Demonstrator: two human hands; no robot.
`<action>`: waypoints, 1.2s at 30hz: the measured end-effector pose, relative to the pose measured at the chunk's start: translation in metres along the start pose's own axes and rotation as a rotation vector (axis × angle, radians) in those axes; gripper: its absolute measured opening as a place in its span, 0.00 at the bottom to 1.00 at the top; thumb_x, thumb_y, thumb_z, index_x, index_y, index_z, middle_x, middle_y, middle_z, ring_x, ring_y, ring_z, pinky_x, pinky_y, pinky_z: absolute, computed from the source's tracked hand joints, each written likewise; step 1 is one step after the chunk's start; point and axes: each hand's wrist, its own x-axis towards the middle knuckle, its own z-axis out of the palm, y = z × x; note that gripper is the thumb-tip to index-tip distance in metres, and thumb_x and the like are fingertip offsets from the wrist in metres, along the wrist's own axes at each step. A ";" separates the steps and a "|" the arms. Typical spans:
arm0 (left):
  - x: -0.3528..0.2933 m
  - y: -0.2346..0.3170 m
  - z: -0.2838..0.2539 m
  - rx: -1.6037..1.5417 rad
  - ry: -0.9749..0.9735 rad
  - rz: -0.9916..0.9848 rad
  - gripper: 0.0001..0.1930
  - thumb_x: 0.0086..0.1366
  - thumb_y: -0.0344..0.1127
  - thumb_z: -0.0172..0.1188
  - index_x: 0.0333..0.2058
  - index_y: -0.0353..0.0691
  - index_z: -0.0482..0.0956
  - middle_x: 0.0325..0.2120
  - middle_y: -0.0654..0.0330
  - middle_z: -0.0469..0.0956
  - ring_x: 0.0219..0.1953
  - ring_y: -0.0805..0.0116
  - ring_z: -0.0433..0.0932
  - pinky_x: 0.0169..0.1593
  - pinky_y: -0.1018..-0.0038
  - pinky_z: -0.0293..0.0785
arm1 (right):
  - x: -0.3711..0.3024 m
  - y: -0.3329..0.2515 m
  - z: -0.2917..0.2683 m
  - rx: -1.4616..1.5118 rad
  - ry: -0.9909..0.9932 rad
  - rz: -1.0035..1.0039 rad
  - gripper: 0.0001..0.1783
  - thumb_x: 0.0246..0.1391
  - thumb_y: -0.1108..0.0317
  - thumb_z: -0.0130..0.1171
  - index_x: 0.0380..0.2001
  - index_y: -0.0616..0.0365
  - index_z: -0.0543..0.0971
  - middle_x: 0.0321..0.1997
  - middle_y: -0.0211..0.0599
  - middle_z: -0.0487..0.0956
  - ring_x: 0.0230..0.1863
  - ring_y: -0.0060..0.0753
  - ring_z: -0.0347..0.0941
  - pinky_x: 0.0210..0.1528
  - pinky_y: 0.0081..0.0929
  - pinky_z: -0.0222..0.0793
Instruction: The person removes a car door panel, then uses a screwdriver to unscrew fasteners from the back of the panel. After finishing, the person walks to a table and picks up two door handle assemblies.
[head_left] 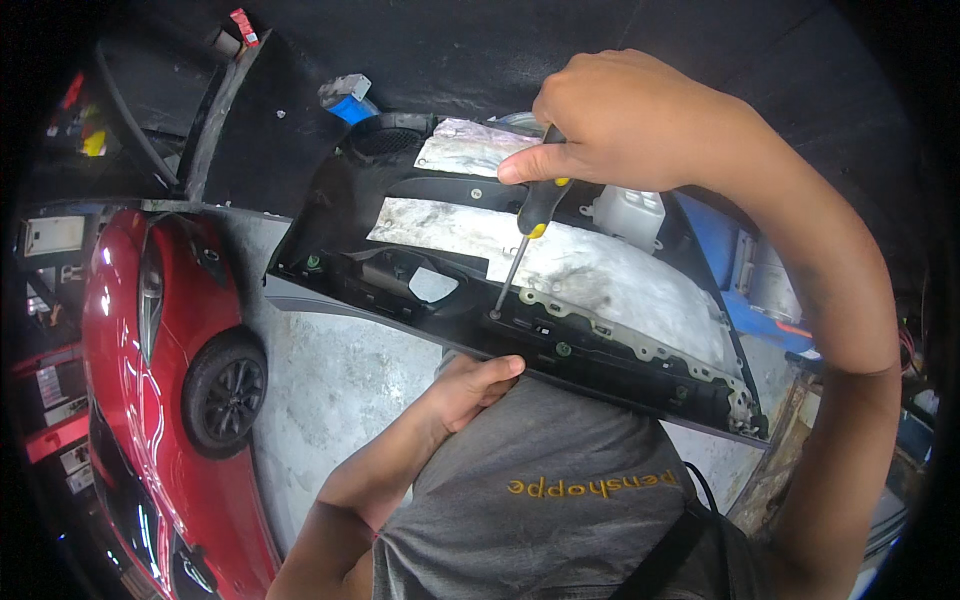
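My right hand is wrapped round the handle of a screwdriver with black and yellow grips. Its thin shaft slants down, and the tip meets a small round fastener, likely a screw, near the panel's near edge. Beneath it lies a black car door panel, back side up, with pale silvery padding sheets and a row of metal brackets. At the near edge, my left hand grips the rim, thumb on top and fingers partly hidden below. The panel's near side is close to my body.
A red car stands on the left, its wheel facing the panel. Beyond the panel is a black surface with a blue and white item on it. A white plastic container sits at the panel's far right; blue objects lie past it.
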 end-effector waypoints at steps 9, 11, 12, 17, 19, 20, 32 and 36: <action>0.003 -0.005 -0.004 -0.004 0.003 0.014 0.18 0.64 0.41 0.69 0.45 0.36 0.78 0.21 0.75 0.65 0.19 0.87 0.56 0.21 0.86 0.51 | -0.004 0.010 0.006 0.317 0.181 -0.335 0.22 0.58 0.50 0.62 0.40 0.60 0.79 0.35 0.46 0.81 0.43 0.45 0.78 0.43 0.41 0.71; 0.002 -0.006 -0.003 -0.030 0.006 0.020 0.16 0.64 0.40 0.68 0.44 0.36 0.77 0.21 0.75 0.65 0.19 0.87 0.56 0.20 0.86 0.50 | -0.009 0.007 0.002 0.273 0.146 -0.281 0.22 0.58 0.49 0.61 0.38 0.60 0.80 0.36 0.45 0.81 0.42 0.45 0.78 0.42 0.42 0.71; 0.001 -0.006 -0.002 -0.035 0.014 0.011 0.15 0.65 0.39 0.68 0.44 0.36 0.77 0.21 0.75 0.65 0.19 0.88 0.56 0.20 0.87 0.50 | -0.008 0.004 0.001 0.212 0.110 -0.209 0.22 0.59 0.49 0.61 0.37 0.60 0.80 0.35 0.45 0.81 0.43 0.45 0.79 0.42 0.42 0.71; 0.003 -0.005 -0.002 -0.037 0.015 -0.016 0.13 0.66 0.37 0.67 0.43 0.37 0.77 0.21 0.75 0.65 0.19 0.88 0.56 0.20 0.87 0.50 | -0.002 -0.014 -0.008 0.104 -0.029 -0.035 0.22 0.61 0.48 0.56 0.38 0.59 0.80 0.38 0.45 0.81 0.43 0.43 0.79 0.41 0.42 0.72; 0.001 -0.002 0.001 -0.015 0.008 0.015 0.13 0.66 0.37 0.66 0.44 0.37 0.77 0.21 0.75 0.65 0.19 0.88 0.56 0.20 0.87 0.50 | -0.001 -0.008 0.004 0.230 0.080 -0.127 0.20 0.61 0.51 0.57 0.40 0.58 0.80 0.40 0.43 0.81 0.43 0.42 0.79 0.42 0.42 0.71; 0.001 -0.004 0.000 -0.038 0.002 0.017 0.13 0.66 0.37 0.66 0.44 0.36 0.77 0.21 0.75 0.66 0.19 0.88 0.56 0.20 0.87 0.50 | 0.001 -0.005 0.008 0.289 0.133 -0.177 0.18 0.61 0.52 0.58 0.41 0.57 0.80 0.41 0.42 0.81 0.42 0.41 0.79 0.42 0.41 0.71; -0.002 0.002 0.005 -0.080 0.016 0.002 0.15 0.65 0.37 0.67 0.45 0.34 0.77 0.24 0.72 0.68 0.19 0.87 0.57 0.19 0.86 0.51 | 0.001 0.009 0.017 0.282 0.088 -0.074 0.16 0.64 0.56 0.58 0.35 0.59 0.79 0.27 0.41 0.80 0.35 0.37 0.78 0.39 0.39 0.72; 0.001 -0.004 -0.005 -0.061 0.014 -0.001 0.16 0.65 0.37 0.67 0.45 0.34 0.76 0.23 0.72 0.67 0.19 0.86 0.56 0.19 0.86 0.50 | -0.006 0.003 0.005 0.312 0.042 -0.094 0.14 0.62 0.58 0.60 0.39 0.60 0.78 0.36 0.42 0.81 0.39 0.43 0.78 0.41 0.42 0.71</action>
